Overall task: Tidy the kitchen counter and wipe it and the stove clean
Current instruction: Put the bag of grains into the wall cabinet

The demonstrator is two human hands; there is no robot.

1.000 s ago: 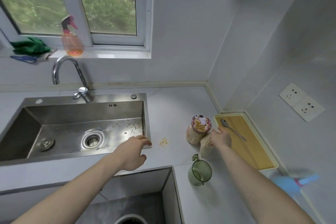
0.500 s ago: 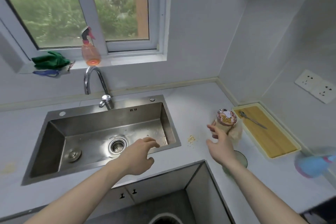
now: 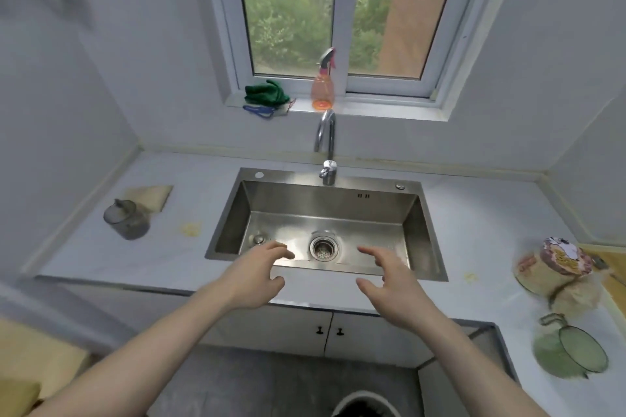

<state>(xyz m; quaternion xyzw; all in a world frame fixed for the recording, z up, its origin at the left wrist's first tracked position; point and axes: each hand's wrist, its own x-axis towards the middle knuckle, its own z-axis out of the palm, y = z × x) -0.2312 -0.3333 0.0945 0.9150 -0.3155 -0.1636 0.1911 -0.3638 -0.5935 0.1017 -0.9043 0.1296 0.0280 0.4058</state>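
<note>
Both hands hover empty over the sink's near edge, left hand and right hand with fingers spread apart. Green cloth lies on the windowsill at twelve o'clock; worktop crumbs at three.

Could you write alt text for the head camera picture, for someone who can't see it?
Two empty hands, left hand and right hand, hover open over a steel sink set in a pale counter below a window.
</note>
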